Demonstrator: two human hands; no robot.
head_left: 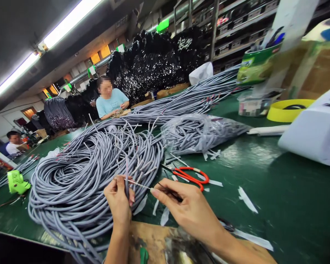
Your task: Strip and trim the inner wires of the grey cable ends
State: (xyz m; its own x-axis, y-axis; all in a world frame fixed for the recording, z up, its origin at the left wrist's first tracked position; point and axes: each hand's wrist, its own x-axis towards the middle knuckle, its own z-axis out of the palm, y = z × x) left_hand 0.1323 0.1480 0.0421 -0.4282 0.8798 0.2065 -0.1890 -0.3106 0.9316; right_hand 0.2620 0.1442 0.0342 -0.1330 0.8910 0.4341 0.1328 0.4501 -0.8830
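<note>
Evidently, the left hand has its fingers pinched on a grey cable; the right hand, at its three o'clock, grips a pale strand stretched between them. Too hard a pull could snap the strand.

- Cables: slate grey, pale-ended
- Thin strand: white
- Table: dark green
- Scissor handles: red
- Small fan: lime green
- Round dish: yellow
- Can: green, with yellowish patches
- Co-worker's shirt: light blue with a printed motif
- Bundles behind: black
- Paper scraps: white
</note>
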